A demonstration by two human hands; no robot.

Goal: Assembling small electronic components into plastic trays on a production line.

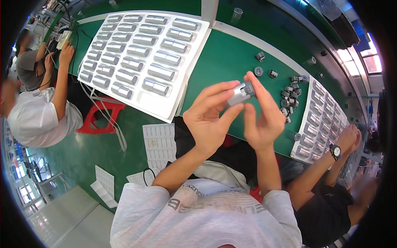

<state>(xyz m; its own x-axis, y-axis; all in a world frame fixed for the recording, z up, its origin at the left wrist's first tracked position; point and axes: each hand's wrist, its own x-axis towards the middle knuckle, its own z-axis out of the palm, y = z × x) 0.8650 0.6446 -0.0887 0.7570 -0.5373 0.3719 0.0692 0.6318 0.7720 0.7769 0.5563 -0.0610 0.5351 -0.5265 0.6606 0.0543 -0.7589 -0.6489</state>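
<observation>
Above the green bench (225,51), both my hands are at one silver metal cylinder (236,96) with a dark grey end piece (249,88). It is tilted, its grey end up and to the right. My left hand (209,113) grips the silver body between thumb and fingers. At the other end, my right hand (265,120) is closed around the grey end piece, fingers along its far side and thumb below. A small opening shows in the side near the joint. Whether the end piece is fully seated I cannot tell.
To the left lies a white tray (197,40) with rows of silver cylinders. Small grey end pieces (292,93) are heaped at the right, beside another filled tray (296,149). A co-worker's hands (347,138) are over that tray. More people sit at left near a red stool (93,122).
</observation>
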